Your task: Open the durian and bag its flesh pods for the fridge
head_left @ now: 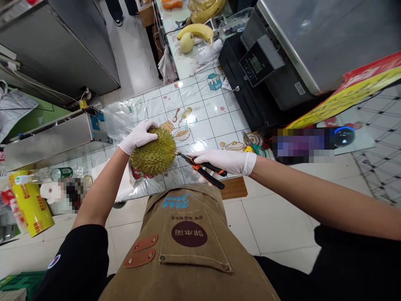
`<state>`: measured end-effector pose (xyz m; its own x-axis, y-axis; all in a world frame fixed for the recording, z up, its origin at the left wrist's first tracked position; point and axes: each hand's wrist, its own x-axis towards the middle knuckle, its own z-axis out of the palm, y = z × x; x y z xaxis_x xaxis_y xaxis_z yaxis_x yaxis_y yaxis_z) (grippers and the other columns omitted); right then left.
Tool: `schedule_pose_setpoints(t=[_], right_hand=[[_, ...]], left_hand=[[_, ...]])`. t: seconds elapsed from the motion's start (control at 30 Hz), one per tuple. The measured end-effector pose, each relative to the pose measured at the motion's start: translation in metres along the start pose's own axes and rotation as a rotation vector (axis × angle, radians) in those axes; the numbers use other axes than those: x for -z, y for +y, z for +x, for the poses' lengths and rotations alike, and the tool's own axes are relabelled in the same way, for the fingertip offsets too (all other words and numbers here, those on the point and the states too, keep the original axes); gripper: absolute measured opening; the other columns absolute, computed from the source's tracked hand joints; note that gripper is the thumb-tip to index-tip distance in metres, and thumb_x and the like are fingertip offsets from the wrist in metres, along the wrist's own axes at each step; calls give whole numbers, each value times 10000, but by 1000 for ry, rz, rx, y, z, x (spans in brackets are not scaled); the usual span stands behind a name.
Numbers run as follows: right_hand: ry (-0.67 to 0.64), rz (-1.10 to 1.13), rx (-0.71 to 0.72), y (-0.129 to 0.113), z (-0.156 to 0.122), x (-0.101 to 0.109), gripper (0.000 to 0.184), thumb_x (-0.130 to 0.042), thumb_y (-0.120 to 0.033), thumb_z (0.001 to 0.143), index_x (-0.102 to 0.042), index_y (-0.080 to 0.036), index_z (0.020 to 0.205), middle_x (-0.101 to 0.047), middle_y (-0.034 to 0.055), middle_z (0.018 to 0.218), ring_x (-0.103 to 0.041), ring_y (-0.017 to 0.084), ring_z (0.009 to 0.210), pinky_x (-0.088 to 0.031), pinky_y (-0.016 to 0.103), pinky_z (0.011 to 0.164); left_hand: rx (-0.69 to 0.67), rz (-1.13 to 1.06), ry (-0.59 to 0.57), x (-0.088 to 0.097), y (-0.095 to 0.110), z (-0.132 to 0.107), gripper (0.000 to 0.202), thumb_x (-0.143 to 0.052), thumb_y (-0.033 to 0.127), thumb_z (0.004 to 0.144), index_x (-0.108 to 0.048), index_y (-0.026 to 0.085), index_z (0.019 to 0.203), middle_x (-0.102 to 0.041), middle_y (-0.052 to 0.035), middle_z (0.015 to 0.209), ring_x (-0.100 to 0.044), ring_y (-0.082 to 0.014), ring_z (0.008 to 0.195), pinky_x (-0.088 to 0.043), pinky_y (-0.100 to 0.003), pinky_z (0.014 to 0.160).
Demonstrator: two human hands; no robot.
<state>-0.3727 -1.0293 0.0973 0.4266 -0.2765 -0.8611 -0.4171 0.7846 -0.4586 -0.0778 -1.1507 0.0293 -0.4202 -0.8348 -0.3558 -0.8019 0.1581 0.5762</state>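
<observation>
A greenish-brown spiky durian (153,152) lies on the tiled-pattern counter in front of me. My left hand (142,136), in a white glove, grips its upper left side with the thumb across the top. In my right hand (216,162), also gloved, are long-nosed pliers (206,170) with black and orange handles. Their tip reaches the right end of the durian, near the stem; whether the jaws close on it I cannot tell. Some of my right fingers are hidden behind the handles.
Scissors (257,149) lie right of the pliers, beside a black cash drawer (241,83) under a scale. A banana (197,31) and a round pale fruit (187,42) sit at the back. A metal wrapping machine (53,144) and a plastic bottle (46,174) stand left.
</observation>
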Motion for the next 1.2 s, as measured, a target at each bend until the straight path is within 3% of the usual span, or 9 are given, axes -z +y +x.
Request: schedule_pose_setpoints(t=[0.23,0.43,0.6,0.83,0.97,1.1,1.2], right_hand=[[41,-44,-45,-13,2,-12,469,-561,-229,998,-640,-278,1457,-665,15,877,-643,136,571,-526,236,514],[111,49,-47,8,4,-24,643,-516,-224,1015,-478,-323,1649,-624,20,916,-669,147,648,-515,212,510],[182,52,49,26,9,-48,682,-489,-197,1034,-426,-348,1695,-620,31,969,-679,145,741,-445,175,492],[226,62,82,31,15,-54,629,-485,-197,1040,-477,-319,1657,-575,14,921,-668,141,708,-437,179,486],[236,68,83,26,17,-55,554,-522,-173,1013,-576,-285,1552,-546,-4,839,-649,136,667,-455,178,506],[266,78,69,25,22,-59,479,-533,-168,994,-639,-262,1451,-516,-7,821,-646,151,644,-435,195,460],[294,78,62,31,27,-61,516,-536,-166,983,-627,-244,1485,-532,-3,817,-639,160,632,-422,207,450]], left_hand=[[-39,56,11,-5,7,-3,367,-662,278,704,-719,215,1061,-696,-75,1166,-643,-309,1182,-514,-446,1145],[-26,73,15,-9,12,-4,365,-682,269,700,-713,226,1061,-662,-71,1161,-632,-316,1197,-519,-448,1139],[-19,86,61,-15,12,-8,347,-703,288,720,-698,225,1061,-652,-78,1133,-623,-322,1184,-520,-459,1122],[-26,104,99,-22,13,-13,336,-707,311,743,-679,225,1067,-652,-91,1171,-622,-331,1228,-511,-470,1149],[-22,114,121,-24,15,-15,350,-702,314,754,-689,217,1090,-650,-99,1176,-623,-333,1234,-510,-471,1155],[1,153,122,-28,23,-16,367,-731,307,747,-695,225,1102,-647,-98,1163,-630,-335,1208,-523,-469,1132],[3,204,137,-33,31,-17,368,-749,302,748,-700,231,1106,-650,-104,1168,-621,-347,1214,-527,-473,1117]])
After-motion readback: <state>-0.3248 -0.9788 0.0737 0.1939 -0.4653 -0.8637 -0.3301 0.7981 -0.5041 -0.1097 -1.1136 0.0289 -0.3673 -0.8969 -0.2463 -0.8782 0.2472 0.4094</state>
